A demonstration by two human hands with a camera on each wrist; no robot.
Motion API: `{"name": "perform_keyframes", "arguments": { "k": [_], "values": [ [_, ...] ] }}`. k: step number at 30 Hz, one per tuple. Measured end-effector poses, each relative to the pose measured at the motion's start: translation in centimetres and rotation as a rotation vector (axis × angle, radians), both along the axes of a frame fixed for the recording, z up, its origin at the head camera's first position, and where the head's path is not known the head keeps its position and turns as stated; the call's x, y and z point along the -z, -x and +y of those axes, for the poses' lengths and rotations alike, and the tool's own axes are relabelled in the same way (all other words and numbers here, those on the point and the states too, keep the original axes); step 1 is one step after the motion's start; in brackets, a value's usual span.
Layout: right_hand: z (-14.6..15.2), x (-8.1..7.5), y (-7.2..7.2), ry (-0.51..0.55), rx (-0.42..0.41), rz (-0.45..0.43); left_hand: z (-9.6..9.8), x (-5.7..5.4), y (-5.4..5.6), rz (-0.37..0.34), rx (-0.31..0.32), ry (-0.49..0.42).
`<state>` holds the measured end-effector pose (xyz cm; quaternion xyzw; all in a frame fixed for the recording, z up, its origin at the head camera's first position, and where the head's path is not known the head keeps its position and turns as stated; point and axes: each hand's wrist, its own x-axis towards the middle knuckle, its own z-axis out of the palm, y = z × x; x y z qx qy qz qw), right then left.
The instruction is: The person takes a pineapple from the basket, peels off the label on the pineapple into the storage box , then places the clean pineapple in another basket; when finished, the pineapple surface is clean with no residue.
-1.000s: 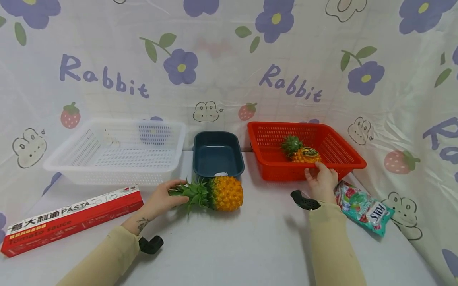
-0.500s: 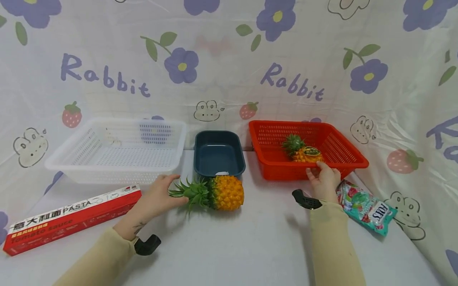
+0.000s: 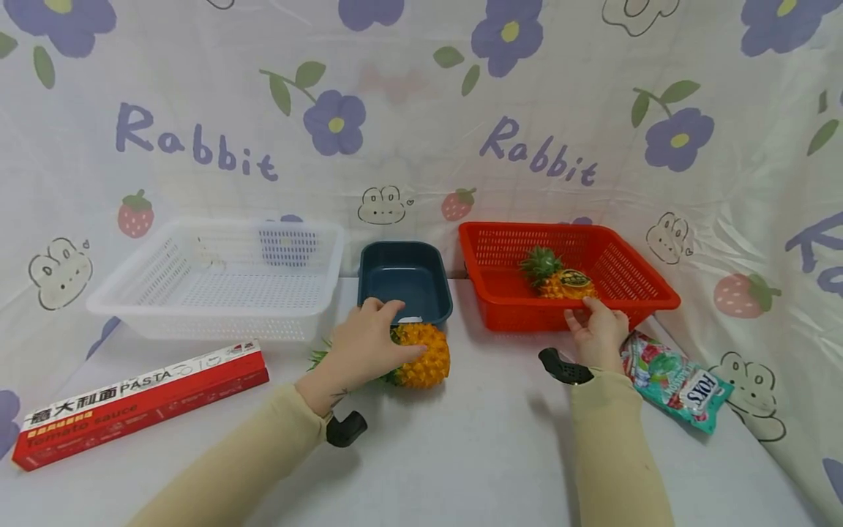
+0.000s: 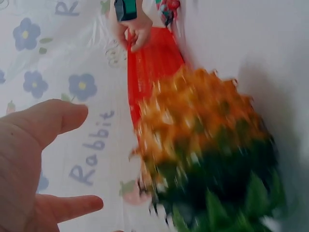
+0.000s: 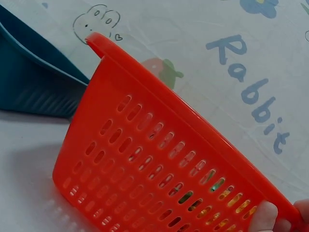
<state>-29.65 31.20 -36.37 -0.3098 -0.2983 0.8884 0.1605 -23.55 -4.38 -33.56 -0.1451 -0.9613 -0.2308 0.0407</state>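
At the far left of the table (image 3: pixel 448 461), the pasta box (image 3: pixel 141 408) lies slantwise, its right end higher up the table, near the white basket (image 3: pixel 217 323) standing behind it. To the right, the left hand (image 3: pixel 369 342) hovers over the pineapple (image 3: pixel 428 364), thumb and fingers spread and holding nothing. The pineapple lies on its side, crown to the left, body to the right; from the head the hand hides most of the crown, and the thumb tip shows in front of the body. The left wrist view has a gap between the digits and the fruit. Just beyond the pineapple sits the blue bin (image 3: pixel 403 282).

Farther right stands the red basket (image 3: pixel 527 316), with a small pineapple (image 3: pixel 566 286) lying inside by the near wall, crown pointing left and away. The right hand (image 3: pixel 601 333) pinches that basket's near rim, a fingertip pressed to the outer wall. Right of the hand, the candy bag (image 3: pixel 678 386) lies on the table.
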Motion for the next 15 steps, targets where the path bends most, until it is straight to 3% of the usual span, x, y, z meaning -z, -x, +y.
{"name": "perform_keyframes", "arguments": {
  "k": [8, 15],
  "values": [
    [0.0, -0.2, 0.1, -0.010, 0.008, 0.001, 3.6, -0.3, 0.8, -0.055, -0.013, 0.094],
    [0.1, 0.0, 0.2, -0.021, 0.015, -0.014, 6.0, 0.5, 1.3, -0.103, -0.041, 0.237]
  ]
}}
